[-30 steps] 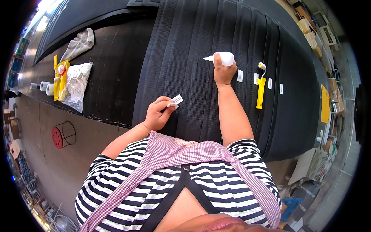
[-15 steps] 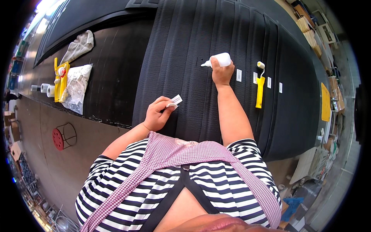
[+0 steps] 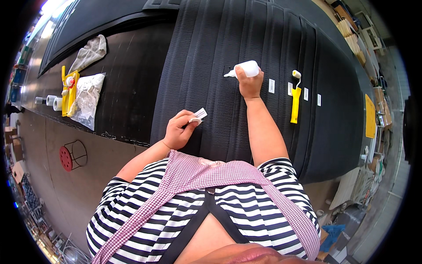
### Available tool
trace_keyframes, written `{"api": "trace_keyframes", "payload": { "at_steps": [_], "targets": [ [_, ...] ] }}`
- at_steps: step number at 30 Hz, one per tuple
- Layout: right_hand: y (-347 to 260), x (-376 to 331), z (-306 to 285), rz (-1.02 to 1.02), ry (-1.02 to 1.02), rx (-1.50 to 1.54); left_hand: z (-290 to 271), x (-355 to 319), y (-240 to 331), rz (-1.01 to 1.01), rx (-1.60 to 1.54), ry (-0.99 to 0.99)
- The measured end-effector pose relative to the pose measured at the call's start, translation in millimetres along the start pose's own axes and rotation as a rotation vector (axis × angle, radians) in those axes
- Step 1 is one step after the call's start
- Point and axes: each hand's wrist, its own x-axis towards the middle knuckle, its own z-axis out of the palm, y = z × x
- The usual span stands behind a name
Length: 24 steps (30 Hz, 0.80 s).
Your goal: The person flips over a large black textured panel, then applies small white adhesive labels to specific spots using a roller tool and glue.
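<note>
In my right hand is a white squeeze bottle, tilted so its narrow nozzle points left, down at a ribbed black mat. Thin, wet-looking dark lines show on the mat beside the nozzle tip. My left hand, nearer to me, pinches a small white label together with a crumpled white piece that I cannot make out. Several similar white labels lie on the mats to the right of the bottle, one of them a label close to my right wrist.
A yellow-handled roller lies on the mats at the right. Leftward on the black table are a grey cloth, a clear bag of white material, a yellow tray and tape rolls. A red stool stands on the floor.
My right hand has shifted slightly left and nearer to me with the squeeze bottle, and the dark line at the nozzle has grown. My left hand has stayed in place.
</note>
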Motion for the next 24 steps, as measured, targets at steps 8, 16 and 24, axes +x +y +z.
{"api": "trace_keyframes", "payload": {
  "at_steps": [8,16,24],
  "targets": [
    [-4,-1,-1,0.055,0.031,-0.052,0,0,-1,0.014,0.005,0.002],
    [5,-3,2,0.157,0.119,0.032,0,-1,0,-0.006,-0.016,0.0],
    [8,1,6,0.072,0.078,-0.16,1,0,1,-0.006,-0.016,-0.002]
  ]
}}
